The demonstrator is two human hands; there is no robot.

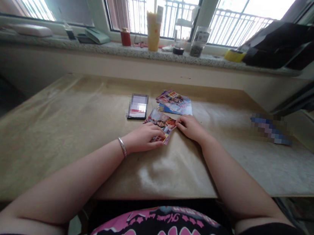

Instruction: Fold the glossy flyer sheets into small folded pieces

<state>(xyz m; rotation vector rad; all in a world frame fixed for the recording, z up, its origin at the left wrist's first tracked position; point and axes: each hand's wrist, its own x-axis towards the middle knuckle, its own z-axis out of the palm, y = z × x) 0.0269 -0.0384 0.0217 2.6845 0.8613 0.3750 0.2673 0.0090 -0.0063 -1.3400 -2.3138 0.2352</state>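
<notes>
A colourful illustrated booklet [162, 119] lies on the table in front of me, turned at a slant. My left hand [144, 137], with a silver bangle at the wrist, rests flat across its lower left part, fingers stretched out. At the booklet's right edge, my right hand [192, 128] pinches the paper between thumb and fingers. Just beyond is a small pile of similar booklets [177, 101], fanned unevenly. To the left of the pile lies a dark-edged device like a phone [137, 106], its lit screen blurred out. The fingers partly hide the near booklet.
The table [57, 139] has a tan cover and reaches to the wall below the window. A blurred blue item [271, 129] lies at its right side. On the stone windowsill [119, 50] stand a tall yellow container [153, 31], cups, a red jar [125, 37] and yellow tape [235, 55].
</notes>
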